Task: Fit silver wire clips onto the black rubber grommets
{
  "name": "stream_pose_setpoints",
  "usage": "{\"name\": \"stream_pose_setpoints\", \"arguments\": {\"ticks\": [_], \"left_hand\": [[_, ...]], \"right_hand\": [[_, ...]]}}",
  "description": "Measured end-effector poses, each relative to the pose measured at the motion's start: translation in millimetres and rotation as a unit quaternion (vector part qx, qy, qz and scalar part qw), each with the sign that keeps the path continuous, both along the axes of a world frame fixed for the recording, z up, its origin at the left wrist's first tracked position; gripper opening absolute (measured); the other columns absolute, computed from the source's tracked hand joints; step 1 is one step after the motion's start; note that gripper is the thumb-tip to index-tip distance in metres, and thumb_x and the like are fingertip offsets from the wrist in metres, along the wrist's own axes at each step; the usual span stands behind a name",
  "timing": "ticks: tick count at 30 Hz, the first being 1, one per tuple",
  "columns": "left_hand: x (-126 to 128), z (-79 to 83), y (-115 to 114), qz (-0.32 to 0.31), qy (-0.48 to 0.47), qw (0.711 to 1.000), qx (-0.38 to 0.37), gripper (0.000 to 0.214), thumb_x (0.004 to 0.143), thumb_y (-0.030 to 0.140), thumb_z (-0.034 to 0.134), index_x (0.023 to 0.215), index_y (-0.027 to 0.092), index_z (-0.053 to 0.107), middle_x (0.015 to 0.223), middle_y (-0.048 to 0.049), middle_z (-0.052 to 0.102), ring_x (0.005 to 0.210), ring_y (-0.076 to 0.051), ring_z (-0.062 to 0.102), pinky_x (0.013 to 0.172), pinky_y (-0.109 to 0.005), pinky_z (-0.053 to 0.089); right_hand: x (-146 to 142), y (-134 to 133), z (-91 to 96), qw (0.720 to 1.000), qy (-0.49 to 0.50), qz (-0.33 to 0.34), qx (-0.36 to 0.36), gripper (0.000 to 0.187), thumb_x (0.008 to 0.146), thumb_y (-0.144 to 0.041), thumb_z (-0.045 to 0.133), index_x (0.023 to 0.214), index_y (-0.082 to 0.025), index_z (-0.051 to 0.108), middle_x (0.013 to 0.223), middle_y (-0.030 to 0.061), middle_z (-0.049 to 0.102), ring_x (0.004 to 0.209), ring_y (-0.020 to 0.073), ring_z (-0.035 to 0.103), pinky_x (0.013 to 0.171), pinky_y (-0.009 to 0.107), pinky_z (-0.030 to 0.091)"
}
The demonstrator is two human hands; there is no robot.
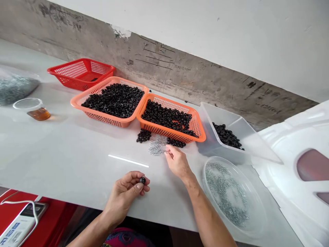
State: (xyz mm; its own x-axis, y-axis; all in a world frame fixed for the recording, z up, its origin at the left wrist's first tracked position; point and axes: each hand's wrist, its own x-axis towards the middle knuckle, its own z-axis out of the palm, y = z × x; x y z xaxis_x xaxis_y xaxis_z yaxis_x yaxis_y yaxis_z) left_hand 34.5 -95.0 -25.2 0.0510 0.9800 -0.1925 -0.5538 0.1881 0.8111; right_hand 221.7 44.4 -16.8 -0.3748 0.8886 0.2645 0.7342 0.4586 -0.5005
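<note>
Between the thumb and fingers of my left hand [127, 190] is a small round black part [142, 179], held above the near side of the table. My right hand [178, 161] reaches forward with thumb and forefinger pinched at the right edge of a pile of tiny silvery metal pieces [156, 145]. Whatever lies between those fingertips is too small to make out. Small heaps of black ring-like parts [144, 136] lie on either side of the silvery pile, in front of an orange basket [201, 136] full of the same black parts.
Left of it stands a lighter orange basket [77, 102] of black parts, with a red basket [65, 80] behind. A clear bin [218, 151] and a round tray [208, 192] of metal pieces stand right. A cup [38, 111] and bag [15, 85] are left.
</note>
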Motion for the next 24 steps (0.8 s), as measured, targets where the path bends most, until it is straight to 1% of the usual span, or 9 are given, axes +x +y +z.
{"name": "stream_pose_setpoints", "arguments": {"ticks": [2, 4, 5, 7, 10, 12, 15, 19, 24], "left_hand": [[0, 1.2, 0, -0.001, -0.008, 1.0, 0.0, 0.013, 0.082, 0.019, 0.059, 0.095, 0.017, 0.058, 0.088, -0.0049, 0.067, 0.074, -0.014, 0.062, 0.066, -0.026, 0.044], [0, 1.6, 0, -0.001, -0.012, 1.0, 0.0, 0.012, 0.083, 0.019, 0.059, 0.095, 0.017, 0.058, 0.088, -0.0047, 0.067, 0.074, -0.014, 0.061, 0.066, -0.025, 0.044], [0, 1.5, 0, -0.001, -0.013, 1.0, -0.001, 0.012, 0.083, 0.02, 0.059, 0.095, 0.017, 0.058, 0.088, -0.0048, 0.067, 0.074, -0.014, 0.061, 0.066, -0.026, 0.044], [0, 0.7, 0, -0.003, -0.013, 1.0, 0.0, 0.013, 0.083, 0.02, 0.059, 0.096, 0.017, 0.058, 0.089, -0.0053, 0.066, 0.074, -0.014, 0.061, 0.066, -0.026, 0.044], [-1, -1.1, 0, -0.004, -0.013, 1.0, 0.005, 0.015, 0.082, 0.02, 0.059, 0.097, 0.016, 0.059, 0.089, -0.0061, 0.067, 0.075, -0.015, 0.061, 0.066, -0.026, 0.044], [-1, -1.7, 1, -0.003, -0.008, 1.0, 0.006, 0.016, 0.082, 0.02, 0.06, 0.097, 0.016, 0.059, 0.085, -0.0059, 0.067, 0.073, -0.014, 0.061, 0.066, -0.026, 0.045], [-1, -1.7, 1, 0.003, 0.0, 1.0, 0.003, 0.018, 0.082, 0.02, 0.06, 0.099, 0.014, 0.06, 0.077, -0.0051, 0.068, 0.07, -0.013, 0.06, 0.065, -0.024, 0.044], [-1, -1.3, 1, 0.004, 0.001, 1.0, -0.002, 0.017, 0.082, 0.02, 0.06, 0.099, 0.014, 0.059, 0.076, -0.0051, 0.068, 0.069, -0.013, 0.059, 0.065, -0.025, 0.044], [-1, -0.5, 1, -0.013, 0.007, 1.0, 0.007, 0.013, 0.083, 0.02, 0.059, 0.095, 0.014, 0.058, 0.075, -0.0048, 0.068, 0.067, -0.013, 0.057, 0.066, -0.026, 0.043]], "right_hand": [[1, -1, 0.1, 0.999, 0.041, 0.005, 0.001, 0.028, 0.081, -0.017, 0.049, 0.109, -0.014, 0.055, 0.089, 0.0082, 0.062, 0.075, 0.0169, 0.058, 0.071, 0.029, 0.048], [1, -6, 7.0, 0.998, 0.062, 0.014, 0.005, 0.026, 0.082, -0.018, 0.049, 0.107, -0.014, 0.057, 0.088, 0.0085, 0.061, 0.077, 0.0176, 0.058, 0.072, 0.03, 0.049], [-1, -11, 12.7, 0.997, 0.07, 0.031, 0.001, 0.024, 0.083, -0.018, 0.049, 0.105, -0.015, 0.059, 0.088, 0.0083, 0.061, 0.078, 0.0175, 0.057, 0.073, 0.03, 0.049], [-7, -22, 25.9, 0.991, 0.085, 0.102, -0.028, 0.022, 0.085, -0.017, 0.047, 0.103, -0.018, 0.06, 0.091, 0.0074, 0.06, 0.08, 0.016, 0.057, 0.074, 0.029, 0.049], [-21, -42, 41.3, 0.961, 0.096, 0.243, -0.085, 0.027, 0.086, -0.015, 0.046, 0.108, -0.02, 0.059, 0.093, 0.0063, 0.057, 0.08, 0.0136, 0.055, 0.073, 0.026, 0.048], [-28, -52, 44.7, 0.949, 0.085, 0.29, -0.087, 0.029, 0.086, -0.014, 0.045, 0.111, -0.02, 0.059, 0.092, 0.0068, 0.054, 0.08, 0.0137, 0.053, 0.074, 0.027, 0.048], [-33, -59, 42.9, 0.946, 0.059, 0.312, -0.066, 0.03, 0.086, -0.013, 0.045, 0.11, -0.02, 0.06, 0.088, 0.0071, 0.051, 0.081, 0.0151, 0.05, 0.075, 0.029, 0.047], [-32, -59, 42.0, 0.945, 0.052, 0.318, -0.049, 0.028, 0.084, -0.011, 0.046, 0.106, -0.019, 0.061, 0.086, 0.0072, 0.05, 0.08, 0.0156, 0.048, 0.074, 0.029, 0.046], [-34, -61, 46.3, 0.949, 0.069, 0.302, -0.064, 0.017, 0.084, -0.012, 0.048, 0.091, -0.017, 0.062, 0.08, 0.0054, 0.052, 0.075, 0.0143, 0.048, 0.071, 0.027, 0.045]]}}
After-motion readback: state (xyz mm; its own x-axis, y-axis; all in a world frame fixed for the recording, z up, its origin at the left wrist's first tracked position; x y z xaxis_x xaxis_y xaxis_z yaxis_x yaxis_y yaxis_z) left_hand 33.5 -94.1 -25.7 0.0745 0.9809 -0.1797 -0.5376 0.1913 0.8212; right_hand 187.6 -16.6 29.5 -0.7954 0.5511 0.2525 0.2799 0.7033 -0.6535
